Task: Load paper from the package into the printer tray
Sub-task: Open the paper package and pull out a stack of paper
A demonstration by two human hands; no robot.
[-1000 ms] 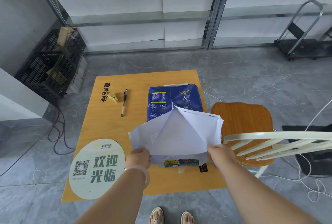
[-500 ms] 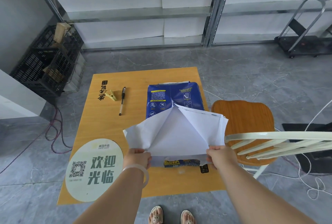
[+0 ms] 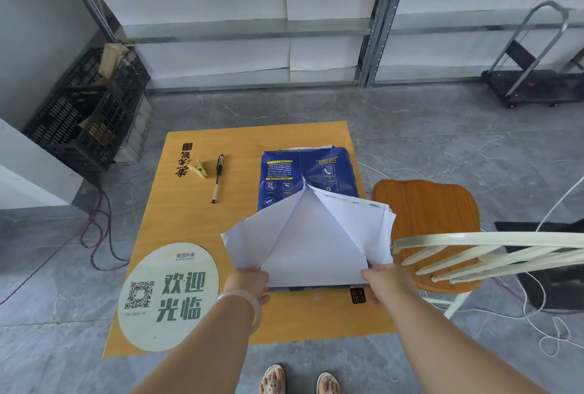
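Head view: opening the paper package (image 3: pixel 308 172) on the worktop (image 3: pixel 246 137).

Left hand (image 3: pixel 249 281) and right hand (image 3: pixel 384 283), each grip clamped on a white wrapper flap (image 3: pixel 311 242), spread the package's near end. Package lies right of the pen (image 3: pixel 217 177). Judged next: draw a sheaf out squarely; no printer tray is in view.

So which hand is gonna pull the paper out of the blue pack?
Probably the right hand. It sits at the near right corner of the paper stack, where the wrapper flap is peeled wider. The left hand pinches the other flap and looks better placed to steady the blue package.
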